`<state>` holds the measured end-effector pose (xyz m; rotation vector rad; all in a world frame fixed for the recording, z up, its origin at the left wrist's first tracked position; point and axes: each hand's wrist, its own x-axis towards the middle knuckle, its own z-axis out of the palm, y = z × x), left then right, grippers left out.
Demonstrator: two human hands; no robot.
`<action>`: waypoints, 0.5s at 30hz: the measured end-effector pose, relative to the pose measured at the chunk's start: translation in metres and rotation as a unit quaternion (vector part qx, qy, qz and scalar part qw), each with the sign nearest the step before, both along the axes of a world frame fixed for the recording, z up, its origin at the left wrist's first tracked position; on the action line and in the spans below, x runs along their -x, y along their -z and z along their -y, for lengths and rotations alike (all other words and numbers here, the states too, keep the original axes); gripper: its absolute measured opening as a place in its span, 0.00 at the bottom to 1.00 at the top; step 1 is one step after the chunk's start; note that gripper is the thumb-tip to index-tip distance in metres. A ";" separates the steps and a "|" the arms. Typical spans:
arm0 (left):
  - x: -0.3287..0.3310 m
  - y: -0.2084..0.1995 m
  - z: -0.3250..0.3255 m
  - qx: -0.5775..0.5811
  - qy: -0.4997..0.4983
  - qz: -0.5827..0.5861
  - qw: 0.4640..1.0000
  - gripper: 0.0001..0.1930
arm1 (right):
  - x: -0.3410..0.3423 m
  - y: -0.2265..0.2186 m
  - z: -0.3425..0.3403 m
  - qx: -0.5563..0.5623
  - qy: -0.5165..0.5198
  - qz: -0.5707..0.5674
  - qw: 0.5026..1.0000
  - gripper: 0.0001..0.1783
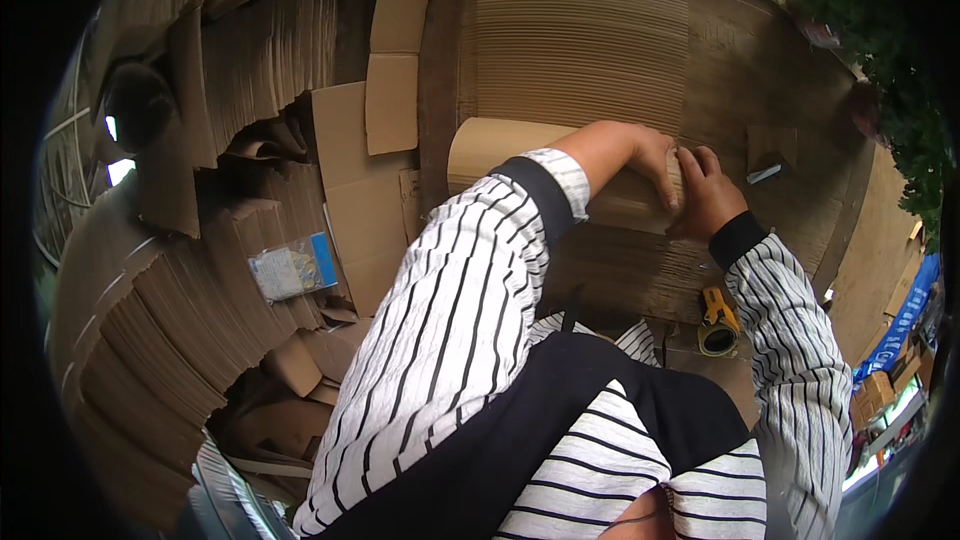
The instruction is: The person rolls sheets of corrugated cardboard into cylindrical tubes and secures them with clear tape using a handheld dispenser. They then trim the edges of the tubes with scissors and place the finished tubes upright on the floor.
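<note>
A sheet of corrugated cardboard (pixel 580 30) lies ribbed side up on the brown work surface. Its near end curls over into a smooth tan cardboard roll (pixel 505 145). My left hand (pixel 640 158) reaches across to the right end of this roll, thumb and fingers closed around its rim. Against the same end, my right hand (pixel 706 198) is closed too, fingertips pressing the edge beside the left fingers. The inside of the roll and part of my left fingers are hidden.
A yellow tape dispenser (pixel 718 325) rests near my right forearm. A small pale object (pixel 764 174) lies by a brown scrap. Flat cardboard (pixel 358 190) and tall stacks of cardboard (pixel 165 310) fill the left, with a plastic packet (pixel 292 268) on them. Green foliage (pixel 875 60) hangs at right.
</note>
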<state>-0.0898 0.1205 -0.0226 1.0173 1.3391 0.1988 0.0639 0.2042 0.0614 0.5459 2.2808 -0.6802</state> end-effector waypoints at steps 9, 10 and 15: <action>0.122 0.011 0.127 0.067 -0.039 -0.024 0.997 0.52 | 0.012 0.008 -0.015 0.030 -0.008 -0.012 0.999 0.66; 0.126 0.003 0.130 0.055 -0.023 -0.056 0.997 0.50 | 0.015 0.007 -0.019 0.045 -0.015 -0.005 0.999 0.66; 0.070 -0.011 0.111 -0.118 0.035 -0.240 0.963 0.62 | 0.035 0.015 -0.036 0.066 -0.038 0.068 0.995 0.66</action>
